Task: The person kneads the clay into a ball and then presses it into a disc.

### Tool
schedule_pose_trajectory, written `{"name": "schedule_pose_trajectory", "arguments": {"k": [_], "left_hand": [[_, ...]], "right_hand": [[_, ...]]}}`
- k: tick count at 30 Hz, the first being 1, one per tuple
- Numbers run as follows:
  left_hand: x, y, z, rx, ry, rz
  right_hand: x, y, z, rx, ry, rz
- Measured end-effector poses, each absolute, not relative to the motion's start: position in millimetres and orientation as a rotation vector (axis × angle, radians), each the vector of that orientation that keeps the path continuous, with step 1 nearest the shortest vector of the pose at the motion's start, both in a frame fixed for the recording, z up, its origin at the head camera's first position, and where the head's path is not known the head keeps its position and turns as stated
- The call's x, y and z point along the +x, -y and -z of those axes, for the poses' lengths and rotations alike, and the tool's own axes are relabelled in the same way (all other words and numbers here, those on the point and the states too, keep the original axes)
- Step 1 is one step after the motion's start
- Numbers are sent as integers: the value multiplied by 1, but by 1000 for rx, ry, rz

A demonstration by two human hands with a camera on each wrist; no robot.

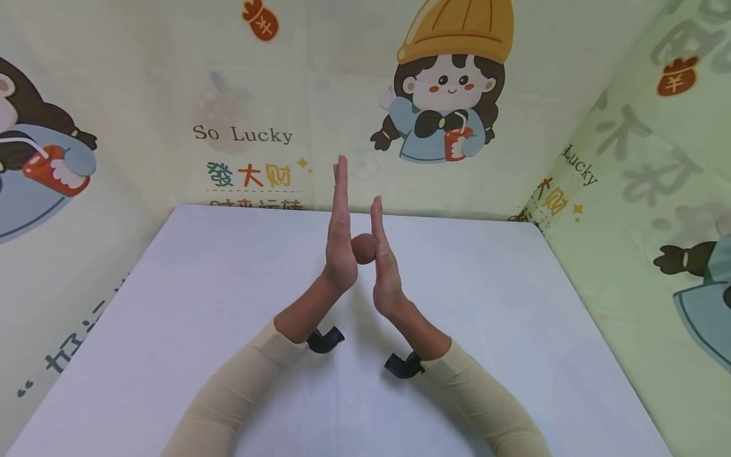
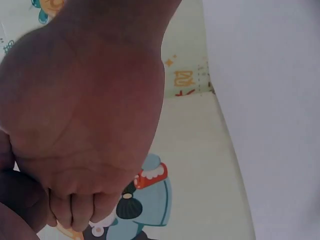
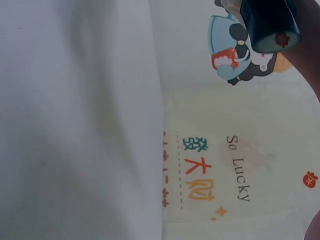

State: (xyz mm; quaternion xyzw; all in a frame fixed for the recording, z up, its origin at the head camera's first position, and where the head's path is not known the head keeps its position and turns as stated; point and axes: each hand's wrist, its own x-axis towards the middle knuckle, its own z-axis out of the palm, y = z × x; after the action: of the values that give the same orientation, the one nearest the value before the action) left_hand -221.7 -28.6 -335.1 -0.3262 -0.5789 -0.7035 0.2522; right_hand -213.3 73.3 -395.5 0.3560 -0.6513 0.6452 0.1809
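Note:
A small round brown ball [image 1: 364, 248] sits between the two palms in the head view, held up above the table. My left hand [image 1: 341, 247] touches its left side with a flat palm, fingers straight and pointing up. Against its right side rests my right hand [image 1: 386, 273], fingers also straight and upward. The left wrist view is mostly filled by the left hand [image 2: 85, 115]; a dark rounded shape at its lower left is too shadowed to tell. Only a sliver of a hand shows at the lower right edge of the right wrist view.
Below the hands spreads a white table [image 1: 228, 285]. Printed cloth walls [image 1: 342, 95] with cartoon figures and lettering enclose its back and sides. Each wrist carries a black camera mount, one on the left [image 1: 325, 341] and one on the right [image 1: 403, 365].

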Motion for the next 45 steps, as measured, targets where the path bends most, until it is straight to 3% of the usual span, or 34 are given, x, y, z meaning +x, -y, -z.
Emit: {"name": "schedule_pose_trajectory", "arguments": {"k": [24, 45], "left_hand": [[-267, 48, 364, -651, 1650, 1923], [-262, 30, 395, -807, 1856, 1861]], "right_hand": [[-194, -64, 380, 1123, 1796, -1739], [-198, -71, 367, 1087, 1761, -1774]]}}
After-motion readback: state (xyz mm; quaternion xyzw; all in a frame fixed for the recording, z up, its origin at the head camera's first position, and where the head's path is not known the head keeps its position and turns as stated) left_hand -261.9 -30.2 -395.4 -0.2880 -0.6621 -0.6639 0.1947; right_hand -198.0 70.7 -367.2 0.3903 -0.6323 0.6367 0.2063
